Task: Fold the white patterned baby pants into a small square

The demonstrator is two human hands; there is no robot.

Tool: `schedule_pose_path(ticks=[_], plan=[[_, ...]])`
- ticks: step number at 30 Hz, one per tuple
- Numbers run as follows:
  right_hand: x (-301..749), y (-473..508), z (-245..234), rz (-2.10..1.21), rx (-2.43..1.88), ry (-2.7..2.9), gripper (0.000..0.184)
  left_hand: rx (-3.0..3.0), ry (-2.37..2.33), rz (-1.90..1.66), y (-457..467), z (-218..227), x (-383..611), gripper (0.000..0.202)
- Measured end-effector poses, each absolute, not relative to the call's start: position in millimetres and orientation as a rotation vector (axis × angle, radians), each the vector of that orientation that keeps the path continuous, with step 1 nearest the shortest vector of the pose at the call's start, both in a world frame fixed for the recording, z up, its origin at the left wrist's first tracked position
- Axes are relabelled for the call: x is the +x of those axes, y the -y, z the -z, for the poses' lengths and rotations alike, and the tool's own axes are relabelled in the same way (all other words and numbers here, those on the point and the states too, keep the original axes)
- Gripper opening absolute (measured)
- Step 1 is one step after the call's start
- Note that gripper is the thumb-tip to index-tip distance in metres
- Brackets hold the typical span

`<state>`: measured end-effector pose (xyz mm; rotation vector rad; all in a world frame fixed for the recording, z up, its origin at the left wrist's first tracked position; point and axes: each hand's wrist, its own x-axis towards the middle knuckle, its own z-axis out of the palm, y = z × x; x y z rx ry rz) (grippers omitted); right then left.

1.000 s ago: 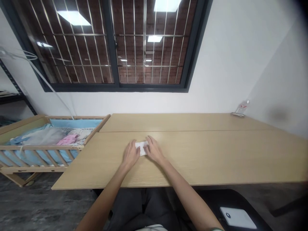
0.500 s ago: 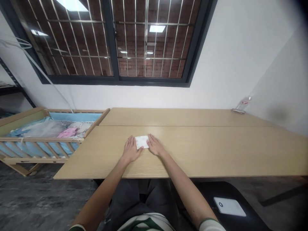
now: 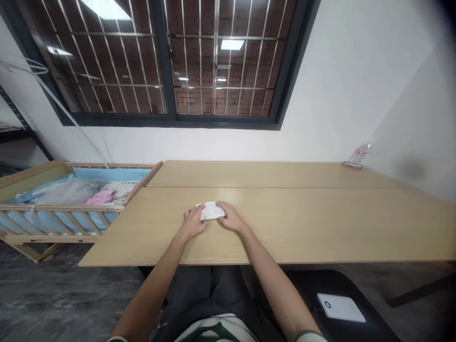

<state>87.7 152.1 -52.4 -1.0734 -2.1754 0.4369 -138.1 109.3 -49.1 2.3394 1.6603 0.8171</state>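
A small white folded cloth [image 3: 211,211] with a faint pattern is in front of me at the table's near middle. My left hand [image 3: 193,222] grips its left side, with the fingers over the far edge and the thumb at the near edge. On the opposite side my right hand [image 3: 231,218] holds the right end between curled fingers and thumb. The cloth bulges slightly between the two hands. Whether its underside touches the tabletop [image 3: 302,218] I cannot tell.
A wooden crib [image 3: 67,209] with blue lining and bedding stands left of the table. A clear bottle [image 3: 360,154] lies tilted at the back right against the wall. A white phone [image 3: 341,308] rests on a black chair [image 3: 317,280] below the table's front edge.
My hands have gone from lying flat at the cloth's sides to gripping it with bent fingers. The cloth now looks wider and slightly bowed.
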Motion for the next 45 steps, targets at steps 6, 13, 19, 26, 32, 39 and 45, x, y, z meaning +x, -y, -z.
schedule_pose_path(ticks=[6, 13, 19, 26, 32, 39, 45], plan=[[84, -152, 49, -0.518, -1.051, 1.995, 0.029, 2.232, -1.695, -0.997, -109, 40, -140, 0.033], [61, -155, 36, -0.79, -1.041, 1.685, 0.033, 1.919, -1.771, -1.192, -111, 23, -150, 0.032], [50, -171, 25, -0.908, -1.191, 1.686, 0.036, 1.781, -1.732, -1.082, -75, 38, -144, 0.034], [48, -191, 32, -1.014, -1.178, 1.79, 0.027, 1.842, -1.916, -0.892, -50, 43, -138, 0.032], [53, -183, 32, -0.885, -1.188, 1.727, 0.028, 1.975, -2.039, -0.873, -31, 37, -123, 0.033], [49, -114, 5, -0.605, -0.841, 2.318, 0.048, 2.273, -1.944, -0.991, 3, 59, -78, 0.061], [50, -83, 5, -0.786, -0.727, 2.602, 0.046, 2.326, -1.952, -0.817, 8, 65, -70, 0.064]])
